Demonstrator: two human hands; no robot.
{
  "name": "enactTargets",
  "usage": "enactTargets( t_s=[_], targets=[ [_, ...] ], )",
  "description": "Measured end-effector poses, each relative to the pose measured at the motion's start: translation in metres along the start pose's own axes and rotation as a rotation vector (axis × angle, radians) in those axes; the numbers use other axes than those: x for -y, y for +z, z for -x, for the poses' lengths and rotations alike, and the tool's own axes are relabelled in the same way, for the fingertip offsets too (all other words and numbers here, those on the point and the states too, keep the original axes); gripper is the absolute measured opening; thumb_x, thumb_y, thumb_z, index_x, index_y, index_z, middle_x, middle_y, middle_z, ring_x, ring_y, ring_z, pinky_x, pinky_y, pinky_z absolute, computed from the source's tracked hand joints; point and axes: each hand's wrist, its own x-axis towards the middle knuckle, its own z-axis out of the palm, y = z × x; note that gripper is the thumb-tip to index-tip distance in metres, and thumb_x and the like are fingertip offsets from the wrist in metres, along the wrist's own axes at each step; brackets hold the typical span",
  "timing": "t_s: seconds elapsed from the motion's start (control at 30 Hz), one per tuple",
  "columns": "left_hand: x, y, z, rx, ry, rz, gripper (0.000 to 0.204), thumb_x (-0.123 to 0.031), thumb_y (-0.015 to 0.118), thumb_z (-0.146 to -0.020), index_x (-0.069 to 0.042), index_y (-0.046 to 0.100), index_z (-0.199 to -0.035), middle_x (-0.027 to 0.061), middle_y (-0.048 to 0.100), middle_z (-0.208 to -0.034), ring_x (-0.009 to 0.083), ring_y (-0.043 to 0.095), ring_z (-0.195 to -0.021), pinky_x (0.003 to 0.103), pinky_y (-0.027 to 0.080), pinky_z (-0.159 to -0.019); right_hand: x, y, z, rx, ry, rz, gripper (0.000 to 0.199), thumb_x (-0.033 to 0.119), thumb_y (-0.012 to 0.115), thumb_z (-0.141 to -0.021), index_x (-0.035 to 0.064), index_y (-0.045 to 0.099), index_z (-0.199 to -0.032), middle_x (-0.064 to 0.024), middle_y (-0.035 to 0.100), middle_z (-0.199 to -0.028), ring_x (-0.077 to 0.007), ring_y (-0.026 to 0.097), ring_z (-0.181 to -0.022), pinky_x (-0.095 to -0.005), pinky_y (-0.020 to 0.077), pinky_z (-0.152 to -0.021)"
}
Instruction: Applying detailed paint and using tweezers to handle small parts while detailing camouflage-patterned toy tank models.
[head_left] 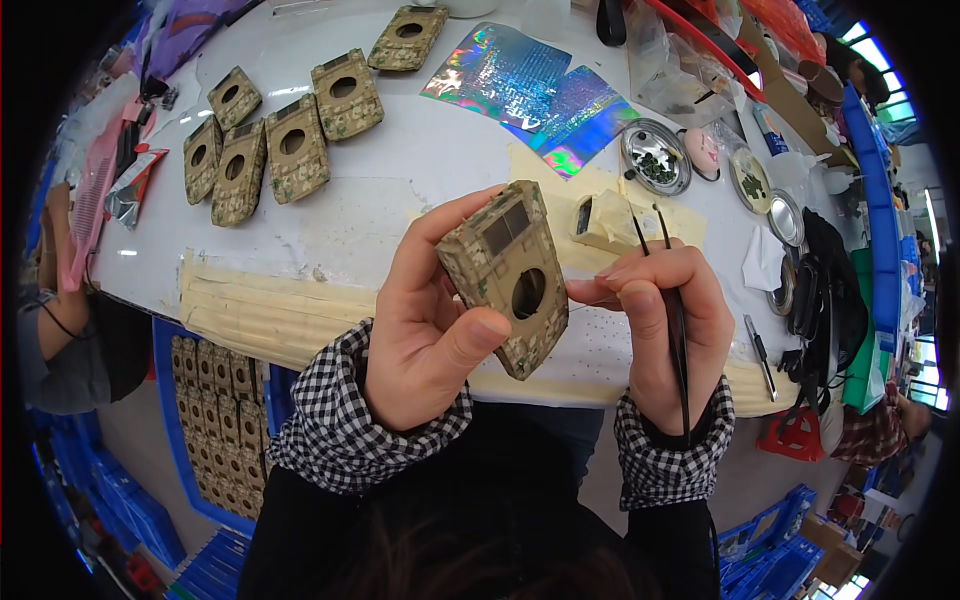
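Camouflage-patterned housing (508,275) with round hole, gripped in left hand (430,330) above white worktop (400,170); right hand (665,335) clenched on black tweezers (672,300) beside it

I count six camouflage shells (296,148) lying loose on the table, plus one more shell (508,272) in my left hand, so seven in all. A crate (163,360) below the table edge holds many more, too tightly packed to count. Two holographic sheets (495,72) lie side by side. I make out three round metal dishes (655,156) on the right. One pair of tweezers (676,330) sits in my right hand.
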Motion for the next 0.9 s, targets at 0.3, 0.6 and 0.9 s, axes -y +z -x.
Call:
enactTargets(
  t_s=[0.3,0.6,0.9],
  targets=[
    [0.004,-0.001,0.001,0.019,0.005,0.225,0.071,-0.027,0.064,-0.087,0.002,0.023,-0.138,0.0113,0.043,-0.131,0.0168,0.044,-0.119,0.033,0.037,-0.1,0.002,0.001,-0.001,-0.108,-0.035,-0.087,0.022,0.019,0.048,-0.096,-0.0019,0.049,-0.091,-0.0122,0.057,-0.084,-0.0194,0.064,-0.078,-0.0305,0.0525,-0.074],
    [-0.004,0.001,-0.002,-0.13,-0.337,0.497,0.062,-0.051,0.025,-0.097,-0.004,0.031,-0.136,0.0193,0.054,-0.117,0.0273,0.062,-0.096,0.037,0.053,-0.081,-0.004,-0.029,-0.015,-0.447,-0.354,0.75,0.007,0.004,0.063,-0.084,-0.0004,0.058,-0.082,-0.0094,0.06,-0.076,-0.0185,0.056,-0.068,-0.0269,0.0431,-0.064],
    [-0.013,-0.008,-0.01,-0.034,-0.567,0.676,0.061,-0.053,0.02,-0.097,-0.007,0.038,-0.132,0.0149,0.058,-0.109,0.0205,0.064,-0.086,0.03,0.055,-0.065,-0.014,-0.025,-0.024,-0.344,-0.431,0.901,0.012,0.001,0.069,-0.075,0.0013,0.059,-0.082,-0.0113,0.057,-0.075,-0.0272,0.056,-0.071,-0.0337,0.0439,-0.063]
  ],
)
